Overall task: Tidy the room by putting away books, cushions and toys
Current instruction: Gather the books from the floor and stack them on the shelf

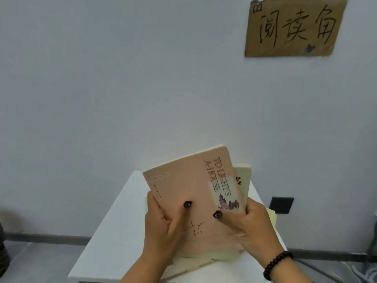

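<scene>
Over the white tabletop point(114, 221), both hands hold a pink book point(193, 193) upright-ish, tilted to the right, cover facing the wearer. Cover text reads "TO LIGHT'S A-HOUSE", running down the right side, small illustrated label under it, cursive script near the bottom. Left hand point(161, 227) grips the lower left edge, thumb flat on the cover. Right hand point(251, 225) clamps the lower right edge, thumb on the cover too. Dark nail polish on both thumbs; dark bead bracelet point(277, 264) on the right wrist.

Behind the pink book: a pale yellow book point(243, 178), touching it, mostly hidden. More pale books or sheets point(195, 262) lie flat under the hands; count unclear.

Surroundings: plain white wall point(122, 78), cardboard sign point(293, 27) with handwritten characters up right, dark wall socket point(281, 205) low right, just beside the tabletop's far right corner. Grey floor point(40, 262) below, dark skirting along the wall.

Tabletop is narrow; its left half is bare, right half taken by the stack. Far edge sits against the wall.
</scene>
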Demonstrator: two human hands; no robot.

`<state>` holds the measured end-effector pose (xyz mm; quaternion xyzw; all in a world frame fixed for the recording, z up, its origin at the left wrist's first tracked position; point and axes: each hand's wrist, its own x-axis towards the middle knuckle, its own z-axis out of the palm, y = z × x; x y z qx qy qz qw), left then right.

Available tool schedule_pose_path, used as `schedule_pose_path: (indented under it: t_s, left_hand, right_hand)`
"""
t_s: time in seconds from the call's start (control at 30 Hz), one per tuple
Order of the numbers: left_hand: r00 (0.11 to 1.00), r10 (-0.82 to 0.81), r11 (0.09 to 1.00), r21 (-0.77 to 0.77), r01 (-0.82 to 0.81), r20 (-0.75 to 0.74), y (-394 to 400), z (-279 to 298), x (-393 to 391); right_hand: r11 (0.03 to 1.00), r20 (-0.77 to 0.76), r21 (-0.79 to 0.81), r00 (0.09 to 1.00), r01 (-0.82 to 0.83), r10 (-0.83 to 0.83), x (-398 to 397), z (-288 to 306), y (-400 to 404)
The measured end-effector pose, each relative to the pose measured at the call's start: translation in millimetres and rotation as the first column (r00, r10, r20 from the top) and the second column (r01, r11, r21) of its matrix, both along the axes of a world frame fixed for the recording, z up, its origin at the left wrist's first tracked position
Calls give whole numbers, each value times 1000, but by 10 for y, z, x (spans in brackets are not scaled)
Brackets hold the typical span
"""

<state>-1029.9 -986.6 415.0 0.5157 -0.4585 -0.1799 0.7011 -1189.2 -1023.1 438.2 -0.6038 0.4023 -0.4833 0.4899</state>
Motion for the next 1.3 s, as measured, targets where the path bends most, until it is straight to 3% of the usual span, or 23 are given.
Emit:
schedule_pose_path:
  t_s: [0.1, 0.3, 0.37, 0.47, 0.57, 0.63, 0.7, 0.77, 0.9, 1.03, 1.1, 1.17, 1.23, 1.3]
  left_hand:
    - [998, -53, 996, 75, 52, 19, 15, -181, -47]
    - [998, -58, 993, 101, 58, 1, 53, -308, -132]
    - [998, -41, 992, 120, 45, -42, 48, -249, -131]
    - [987, 18, 983, 186, 12, -159, 16, -172, -45]
    - [956, 55, 966, 256, 21, -288, -42, -153, 121]
    - [912, 77, 957, 287, 46, -402, -70, -162, 254]
    - [867, 85, 947, 311, 83, -490, -85, -168, 354]
    - [836, 81, 937, 327, 122, -543, -102, -173, 424]
    - [823, 104, 925, 358, 126, -559, -145, -173, 513]
    - [839, 187, 882, 464, 86, -511, -204, -175, 792]
    - [848, 232, 828, 555, 85, -477, -211, -165, 999]
    - [891, 267, 767, 641, 35, -368, -184, -179, 1177]
    - [962, 248, 684, 723, -92, -112, -164, -249, 1297]
    - [972, 187, 595, 770, -229, 145, -182, -356, 1373]
  right_hand:
    - [995, -52, -32, 994, 94, -95, -19, -138, 21]
    - [985, 67, 13, 983, 173, -173, 136, -442, 94]
    - [990, 9, -7, 990, 140, -140, 107, -414, 99]
    - [984, -213, -139, 967, 112, -140, -41, -338, 19]
    - [941, -476, -289, 827, 177, -301, -267, -325, -196]
    - [965, -700, -256, 676, 64, -231, -385, -368, -311]
    - [991, -862, -126, 499, -40, -89, -420, -429, -358]
    - [996, -916, -57, 401, -74, -23, -407, -478, -370]
    - [990, -937, -100, 345, -98, -60, -401, -454, -408]
    - [954, -923, -297, 274, -52, -272, -466, -385, -448]
    - [924, -850, -382, 385, 21, -360, -518, -348, -461]
    - [912, -670, -390, 641, 125, -374, -526, -292, -435]
    - [915, -418, -346, 838, 209, -349, -474, -209, -352]
    - [933, -201, -266, 932, 243, -300, -399, -124, -245]
